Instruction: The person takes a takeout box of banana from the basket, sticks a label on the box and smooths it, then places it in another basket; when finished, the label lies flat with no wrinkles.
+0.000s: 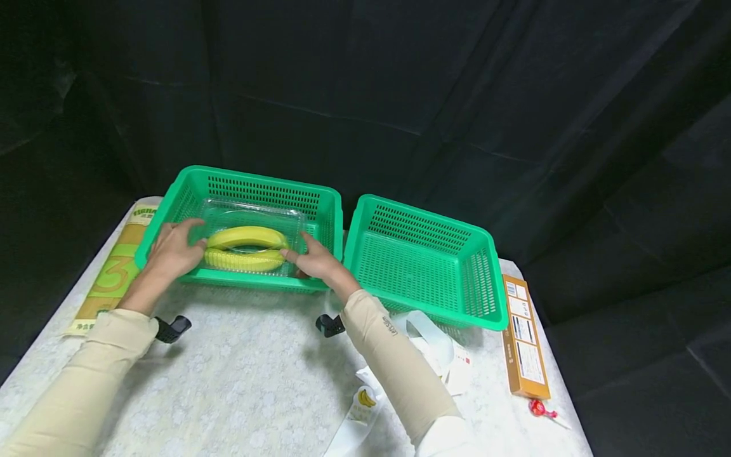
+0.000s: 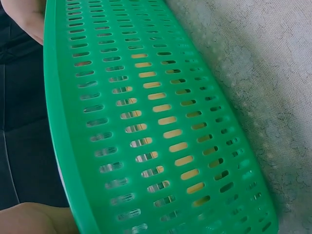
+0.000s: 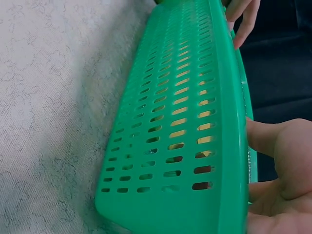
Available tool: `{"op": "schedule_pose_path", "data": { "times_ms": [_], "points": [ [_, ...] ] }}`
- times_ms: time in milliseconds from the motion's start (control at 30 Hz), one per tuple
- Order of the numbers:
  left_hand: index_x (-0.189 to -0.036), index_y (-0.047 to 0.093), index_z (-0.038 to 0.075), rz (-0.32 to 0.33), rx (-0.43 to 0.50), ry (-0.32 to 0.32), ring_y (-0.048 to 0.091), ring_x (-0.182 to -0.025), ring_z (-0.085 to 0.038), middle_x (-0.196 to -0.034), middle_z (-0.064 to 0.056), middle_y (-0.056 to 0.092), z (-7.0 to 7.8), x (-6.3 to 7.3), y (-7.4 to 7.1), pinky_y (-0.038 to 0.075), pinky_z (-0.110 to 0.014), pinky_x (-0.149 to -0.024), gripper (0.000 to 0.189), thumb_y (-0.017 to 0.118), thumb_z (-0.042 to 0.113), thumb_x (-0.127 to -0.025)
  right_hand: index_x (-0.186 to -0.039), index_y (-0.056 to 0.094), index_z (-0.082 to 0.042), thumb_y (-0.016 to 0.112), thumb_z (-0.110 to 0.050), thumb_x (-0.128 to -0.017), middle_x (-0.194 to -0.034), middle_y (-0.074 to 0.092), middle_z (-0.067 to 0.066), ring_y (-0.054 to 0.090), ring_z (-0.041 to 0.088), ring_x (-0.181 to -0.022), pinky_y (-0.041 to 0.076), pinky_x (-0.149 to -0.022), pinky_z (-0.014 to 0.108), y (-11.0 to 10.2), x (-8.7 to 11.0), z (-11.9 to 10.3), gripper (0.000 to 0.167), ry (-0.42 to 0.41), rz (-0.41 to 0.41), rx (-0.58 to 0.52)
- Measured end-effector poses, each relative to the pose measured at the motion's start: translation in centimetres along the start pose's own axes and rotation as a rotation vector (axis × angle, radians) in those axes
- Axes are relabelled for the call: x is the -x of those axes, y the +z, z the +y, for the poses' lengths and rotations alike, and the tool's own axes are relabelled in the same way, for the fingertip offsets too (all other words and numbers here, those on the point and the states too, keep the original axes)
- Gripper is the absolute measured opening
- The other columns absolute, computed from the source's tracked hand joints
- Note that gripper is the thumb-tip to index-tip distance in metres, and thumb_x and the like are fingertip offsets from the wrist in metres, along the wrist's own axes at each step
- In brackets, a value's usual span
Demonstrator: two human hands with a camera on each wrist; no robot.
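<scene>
Clear plastic box (image 1: pixel 245 219) of bananas (image 1: pixel 247 236) sits inside green basket (image 1: pixel 251 281), second basket (image 1: pixel 408 263) at its three o'clock. Left hand (image 1: pixel 174 251) at box's nine o'clock, right hand (image 1: pixel 315 259) at three; thumbs and forefingers apart, though whether they clamp box we cannot tell. We judge best: ends level, squeeze light, knuckles clear of basket's rim.

Pretty simple getup: long cream sleeves on both arms, left (image 1: pixel 68 387) and right (image 1: pixel 408 368) — the right one's got small dark lettering (image 1: pixel 389 325) and white fabric (image 1: pixel 445 438) further up. Chunky black wrist gadgets too, left (image 1: pixel 173 329) and right (image 1: pixel 330 325) — kinda rounded.
</scene>
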State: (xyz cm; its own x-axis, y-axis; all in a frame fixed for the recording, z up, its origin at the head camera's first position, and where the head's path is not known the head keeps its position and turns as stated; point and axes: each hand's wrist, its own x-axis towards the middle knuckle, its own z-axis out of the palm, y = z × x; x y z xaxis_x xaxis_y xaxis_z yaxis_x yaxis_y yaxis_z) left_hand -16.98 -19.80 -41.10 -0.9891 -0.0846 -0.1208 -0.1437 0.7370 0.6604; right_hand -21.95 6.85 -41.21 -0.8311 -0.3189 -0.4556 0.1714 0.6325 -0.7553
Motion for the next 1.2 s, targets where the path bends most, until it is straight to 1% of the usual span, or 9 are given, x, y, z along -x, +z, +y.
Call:
{"op": "schedule_pose_path", "data": {
  "times_ms": [67, 133, 267, 367, 567, 833, 1000, 1100, 1200],
  "points": [
    [-0.155, 0.029, 0.001, -0.023, -0.007, -0.007, 0.023, -0.141, -0.057, -0.152, -0.041, 0.027, 0.08, -0.03, -0.12, 0.026, -0.073, -0.11, 0.057, 0.044, 0.019, -0.103, -0.164, 0.008, -0.023, 0.055, -0.045, -0.102, -0.072, 0.063, 0.004, 0.059, 0.012, -0.061, 0.043, -0.111, 0.048, -0.02, -0.07, 0.11, 0.081, -0.006, 0.006, -0.002],
    [-0.159, 0.021, 0.002, -0.041, -0.006, -0.023, 0.021, -0.143, -0.058, -0.154, -0.041, 0.025, 0.21, -0.11, -0.23, 0.023, -0.074, -0.112, 0.063, 0.044, 0.02, -0.103, -0.164, 0.01, -0.023, 0.056, -0.046, -0.101, -0.064, 0.059, 0.001, 0.061, 0.013, -0.063, 0.044, -0.11, 0.048, -0.06, -0.13, 0.16, 0.081, -0.009, 0.012, 0.0],
    [-0.162, 0.001, 0.006, -0.065, 0.021, -0.075, 0.015, -0.145, -0.061, -0.157, -0.042, 0.015, 0.43, -0.33, -0.33, 0.019, -0.076, -0.113, 0.076, 0.045, 0.024, -0.103, -0.163, 0.011, -0.021, 0.055, -0.047, -0.101, -0.062, 0.059, 0.0, 0.063, 0.013, -0.067, 0.043, -0.112, 0.049, -0.08, -0.22, 0.11, 0.08, -0.006, 0.022, 0.023],
    [-0.161, -0.008, 0.007, -0.076, 0.031, -0.113, 0.012, -0.145, -0.063, -0.158, -0.043, 0.01, 0.41, -0.38, -0.39, 0.017, -0.077, -0.113, 0.08, 0.045, 0.026, -0.104, -0.163, 0.011, -0.021, 0.055, -0.046, -0.102, -0.062, 0.058, 0.001, 0.062, 0.013, -0.066, 0.043, -0.111, 0.048, 0.04, -0.23, 0.0, 0.08, -0.006, 0.018, 0.021],
    [-0.16, -0.012, 0.006, -0.088, 0.025, -0.144, 0.012, -0.144, -0.064, -0.157, -0.044, 0.007, 0.29, -0.21, -0.53, 0.018, -0.078, -0.112, 0.083, 0.045, 0.029, -0.104, -0.164, 0.01, -0.022, 0.054, -0.046, -0.102, -0.065, 0.059, 0.003, 0.063, 0.015, -0.067, 0.045, -0.108, 0.048, 0.09, -0.04, -0.12, 0.079, -0.004, -0.003, -0.005],
    [-0.16, -0.012, 0.003, -0.089, 0.021, -0.113, 0.013, -0.145, -0.063, -0.159, -0.041, 0.008, 0.08, -0.07, -0.55, 0.02, -0.077, -0.113, 0.084, 0.045, 0.03, -0.104, -0.163, 0.01, -0.023, 0.054, -0.048, -0.101, -0.07, 0.062, 0.004, 0.066, 0.016, -0.071, 0.044, -0.111, 0.049, 0.1, 0.11, 0.0, 0.08, 0.016, -0.003, -0.003],
    [-0.159, -0.014, 0.003, -0.087, 0.027, -0.081, 0.013, -0.145, -0.063, -0.16, -0.04, 0.005, -0.19, -0.12, -0.87, 0.019, -0.077, -0.114, 0.086, 0.046, 0.031, -0.104, -0.163, 0.012, -0.022, 0.054, -0.047, -0.102, -0.086, 0.069, 0.009, 0.065, 0.014, -0.069, 0.049, -0.106, 0.047, 0.02, 0.03, -0.16, 0.078, 0.005, 0.009, 0.013],
    [-0.159, -0.014, 0.004, -0.083, 0.04, -0.072, 0.013, -0.145, -0.063, -0.161, -0.04, 0.005, -0.16, -0.1, -0.81, 0.019, -0.076, -0.114, 0.086, 0.046, 0.031, -0.104, -0.163, 0.013, -0.023, 0.054, -0.047, -0.102, -0.09, 0.069, 0.01, 0.063, 0.013, -0.068, 0.05, -0.104, 0.045, -0.13, 0.14, -0.22, 0.077, 0.007, 0.012, 0.013],
    [-0.159, -0.014, 0.004, -0.079, 0.047, -0.082, 0.013, -0.145, -0.063, -0.16, -0.04, 0.005, -0.15, -0.02, -0.48, 0.018, -0.076, -0.114, 0.086, 0.046, 0.031, -0.104, -0.163, 0.013, -0.024, 0.053, -0.048, -0.102, -0.092, 0.069, 0.01, 0.063, 0.013, -0.069, 0.049, -0.106, 0.046, -0.25, 0.28, -0.16, 0.077, 0.011, 0.005, 0.025]
  ]
}}
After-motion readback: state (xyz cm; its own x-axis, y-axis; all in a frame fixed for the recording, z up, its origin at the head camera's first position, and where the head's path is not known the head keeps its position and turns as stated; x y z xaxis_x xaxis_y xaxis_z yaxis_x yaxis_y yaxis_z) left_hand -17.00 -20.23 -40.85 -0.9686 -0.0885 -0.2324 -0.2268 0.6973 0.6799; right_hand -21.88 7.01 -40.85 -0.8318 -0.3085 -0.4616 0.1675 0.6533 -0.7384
